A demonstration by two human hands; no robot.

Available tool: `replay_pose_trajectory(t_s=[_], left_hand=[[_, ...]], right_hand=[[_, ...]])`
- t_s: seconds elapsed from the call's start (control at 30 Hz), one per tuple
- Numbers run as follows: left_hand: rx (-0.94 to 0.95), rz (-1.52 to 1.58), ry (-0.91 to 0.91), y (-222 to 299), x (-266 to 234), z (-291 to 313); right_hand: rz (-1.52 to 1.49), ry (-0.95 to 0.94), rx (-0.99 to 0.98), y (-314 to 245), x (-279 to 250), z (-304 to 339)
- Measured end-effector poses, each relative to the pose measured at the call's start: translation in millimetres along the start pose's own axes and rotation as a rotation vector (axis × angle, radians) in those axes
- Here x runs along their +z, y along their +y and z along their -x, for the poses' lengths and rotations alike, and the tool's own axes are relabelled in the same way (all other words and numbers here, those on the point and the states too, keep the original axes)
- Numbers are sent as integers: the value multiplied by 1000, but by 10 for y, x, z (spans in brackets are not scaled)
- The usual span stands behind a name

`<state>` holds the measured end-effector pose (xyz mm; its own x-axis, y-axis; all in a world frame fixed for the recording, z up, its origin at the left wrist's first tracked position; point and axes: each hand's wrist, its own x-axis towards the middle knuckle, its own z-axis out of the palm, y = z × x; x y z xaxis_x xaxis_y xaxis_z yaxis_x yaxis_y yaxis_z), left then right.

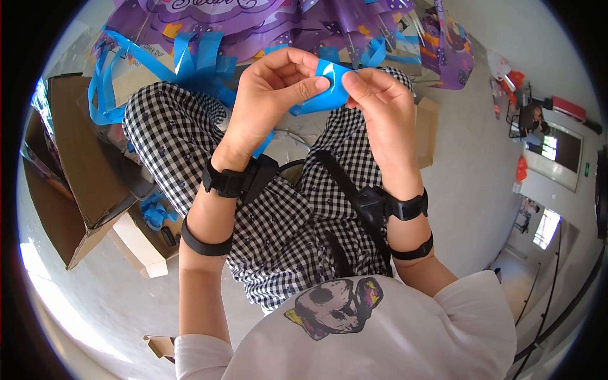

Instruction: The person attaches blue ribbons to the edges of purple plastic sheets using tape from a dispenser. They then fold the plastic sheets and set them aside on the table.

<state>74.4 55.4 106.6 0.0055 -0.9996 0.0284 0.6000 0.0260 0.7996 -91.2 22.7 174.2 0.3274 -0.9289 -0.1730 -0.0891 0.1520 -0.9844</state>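
A glossy blue plastic strip (330, 94) is stretched between my two hands, above my knees. My left hand (269, 92) pinches its left end, with the thumb lying on the front face. At the other end my right hand (383, 104) grips the edge between thumb and fingers. Just beyond the hands lies a heap of purple printed plastic sheets (247, 28) with several blue strips (206, 57) hanging from its near side. Part of the strip behind my fingers is hidden.
On the left stands a tall open cardboard box (92, 158). A smaller open carton (142, 244) with blue scraps (155, 212) sits beside it. A cardboard piece (426, 130) lies right of my knee. Further right, a dark-framed door (554, 152) shows in the wall.
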Motion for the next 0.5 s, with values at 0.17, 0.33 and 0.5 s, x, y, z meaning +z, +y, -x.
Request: replay_pose_trajectory(t_s=[0.17, 0.33, 0.5], left_hand=[[-48, 35, 39, 30, -20, 3], [-50, 86, -25, 7, -11, 10], [-70, 144, -32, -4, -27, 7]], right_hand=[[-74, -71, 26, -48, -17, 16], [-91, -91, 50, -45, 5, 19], [-204, -122, 78, -26, 2, 29]])
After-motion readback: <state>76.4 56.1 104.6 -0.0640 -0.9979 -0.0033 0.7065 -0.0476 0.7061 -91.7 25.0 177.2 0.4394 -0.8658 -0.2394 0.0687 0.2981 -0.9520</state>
